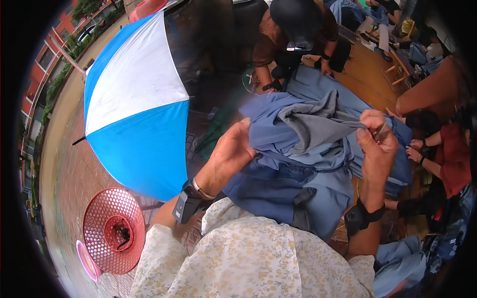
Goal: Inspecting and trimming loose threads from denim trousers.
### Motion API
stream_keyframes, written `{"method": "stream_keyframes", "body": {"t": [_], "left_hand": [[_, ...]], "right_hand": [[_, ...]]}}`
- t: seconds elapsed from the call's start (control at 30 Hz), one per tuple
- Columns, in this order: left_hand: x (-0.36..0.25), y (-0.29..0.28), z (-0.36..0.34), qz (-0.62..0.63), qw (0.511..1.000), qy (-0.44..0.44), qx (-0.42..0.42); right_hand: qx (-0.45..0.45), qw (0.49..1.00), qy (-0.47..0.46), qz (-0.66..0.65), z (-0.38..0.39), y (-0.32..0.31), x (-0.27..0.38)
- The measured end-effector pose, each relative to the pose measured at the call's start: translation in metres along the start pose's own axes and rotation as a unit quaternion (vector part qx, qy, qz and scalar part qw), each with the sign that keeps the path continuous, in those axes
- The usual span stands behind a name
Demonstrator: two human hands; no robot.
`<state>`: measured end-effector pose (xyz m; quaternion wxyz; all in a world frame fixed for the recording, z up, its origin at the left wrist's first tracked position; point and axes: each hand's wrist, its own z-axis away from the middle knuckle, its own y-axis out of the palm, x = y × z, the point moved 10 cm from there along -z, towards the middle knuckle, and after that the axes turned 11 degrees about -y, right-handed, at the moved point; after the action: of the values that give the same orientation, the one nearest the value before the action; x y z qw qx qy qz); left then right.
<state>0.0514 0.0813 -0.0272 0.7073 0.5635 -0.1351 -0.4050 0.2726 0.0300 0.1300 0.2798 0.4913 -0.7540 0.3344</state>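
Can't see most of my left hand [231,151], sorry: the thumb shows, but the other fingers go behind the blue garment [268,126], so I can't tell if they're spread or pressed together back there. On my right hand [376,136] there's some thin little thing [380,131] poking out of the fist, mostly covered by my fingers, no clue what it is from this angle. The umbrella [139,74], blue and white, is cut off at the top edge. Off to its right, the co-worker in a dark cap [298,22] is partly hidden by the cloth, and way further right the co-worker in red [454,164] gets swallowed by the dark rim.

As for the garment, it's just right of the umbrella, bunched up between my two hands. Its left edge sits against my left thumb and palm. My right thumb and index are pinching the pulled-out tip of the grey cloth [318,124], which lies across the blue. More blue cloth [325,198] hangs in folds below, right of the umbrella's lower edge. Just below the umbrella there's a red basket [102,246]; what's inside is too dark to make out.
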Motion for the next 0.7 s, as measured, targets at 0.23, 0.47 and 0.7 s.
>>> {"method": "stream_keyframes", "body": {"t": [0.23,0.47,0.7], "left_hand": [[-0.015,0.019,-0.004,-0.060,0.997,-0.017,0.055],[-0.006,0.057,0.016,-0.048,0.994,-0.041,0.084],[-0.010,0.032,0.016,-0.272,0.962,-0.012,-0.010]], "right_hand": [[-0.117,0.987,0.012,-0.112,0.012,-0.012,0.009],[-0.159,0.967,0.147,-0.133,0.023,-0.022,-0.057],[0.108,0.979,0.122,0.122,0.033,0.002,-0.019]]}}
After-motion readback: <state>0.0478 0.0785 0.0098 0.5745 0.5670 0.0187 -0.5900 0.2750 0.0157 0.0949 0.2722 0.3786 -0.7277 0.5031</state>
